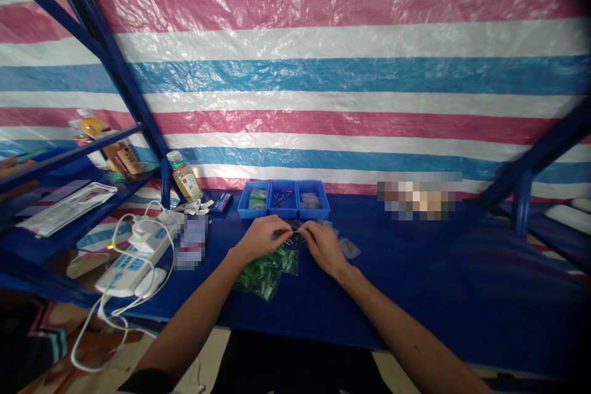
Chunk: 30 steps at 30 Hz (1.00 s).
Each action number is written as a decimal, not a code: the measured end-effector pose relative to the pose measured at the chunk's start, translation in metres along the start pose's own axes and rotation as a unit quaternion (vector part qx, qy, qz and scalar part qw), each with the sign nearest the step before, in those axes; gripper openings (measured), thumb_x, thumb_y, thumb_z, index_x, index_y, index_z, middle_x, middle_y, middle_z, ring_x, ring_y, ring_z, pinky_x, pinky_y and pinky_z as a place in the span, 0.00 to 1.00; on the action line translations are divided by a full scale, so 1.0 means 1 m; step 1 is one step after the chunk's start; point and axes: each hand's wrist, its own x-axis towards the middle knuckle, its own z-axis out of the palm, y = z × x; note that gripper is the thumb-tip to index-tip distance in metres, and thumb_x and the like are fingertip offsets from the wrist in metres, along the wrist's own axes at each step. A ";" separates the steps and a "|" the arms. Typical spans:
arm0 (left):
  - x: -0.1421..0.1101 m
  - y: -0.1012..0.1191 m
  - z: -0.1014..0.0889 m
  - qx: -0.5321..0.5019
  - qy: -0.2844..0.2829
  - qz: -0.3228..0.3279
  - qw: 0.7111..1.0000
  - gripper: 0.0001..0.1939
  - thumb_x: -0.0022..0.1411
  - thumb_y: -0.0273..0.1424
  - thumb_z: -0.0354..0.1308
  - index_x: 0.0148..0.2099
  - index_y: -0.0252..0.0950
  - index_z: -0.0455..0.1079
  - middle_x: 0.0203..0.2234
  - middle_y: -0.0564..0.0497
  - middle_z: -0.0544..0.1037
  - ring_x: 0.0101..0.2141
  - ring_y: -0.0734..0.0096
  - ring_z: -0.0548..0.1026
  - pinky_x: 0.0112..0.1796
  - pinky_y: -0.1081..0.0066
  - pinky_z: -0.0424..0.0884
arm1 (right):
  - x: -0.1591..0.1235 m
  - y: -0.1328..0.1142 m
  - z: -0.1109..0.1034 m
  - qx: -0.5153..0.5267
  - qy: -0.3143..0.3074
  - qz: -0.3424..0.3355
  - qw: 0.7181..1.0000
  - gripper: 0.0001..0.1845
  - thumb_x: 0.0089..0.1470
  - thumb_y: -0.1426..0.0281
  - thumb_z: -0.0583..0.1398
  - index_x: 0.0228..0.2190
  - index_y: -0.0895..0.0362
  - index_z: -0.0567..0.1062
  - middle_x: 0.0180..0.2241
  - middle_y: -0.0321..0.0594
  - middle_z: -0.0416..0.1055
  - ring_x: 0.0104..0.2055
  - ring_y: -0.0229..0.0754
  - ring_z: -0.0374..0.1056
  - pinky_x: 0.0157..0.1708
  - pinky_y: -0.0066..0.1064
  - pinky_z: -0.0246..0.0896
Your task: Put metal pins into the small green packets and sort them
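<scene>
- White power strip lies at the left end of the blue table, its cords trailing over the front edge.
- Three blue bins stand in a row at the back of the table: green packets in the left bin, screws in the middle bin, clear packets in the right bin.
- Left hand and right hand: fingers nearly closed, meeting at a small metal piece, too small to identify.
- Pile of green bags lies directly below the hands.
- Loose clear bag lies just right of the right hand.
- Status: all three bins hold items; the pile and loose bag remain outside them.
</scene>
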 end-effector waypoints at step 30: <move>0.000 -0.010 0.002 0.019 0.043 -0.029 0.998 0.13 0.72 0.36 0.55 0.52 0.40 0.77 0.41 0.48 0.82 0.40 0.66 0.78 0.46 0.66 0.73 | 0.001 0.022 -0.011 -0.101 -0.117 -0.074 0.985 0.07 0.60 0.78 0.63 0.35 0.54 0.78 0.37 0.39 0.71 0.43 0.45 0.68 0.44 0.37 0.56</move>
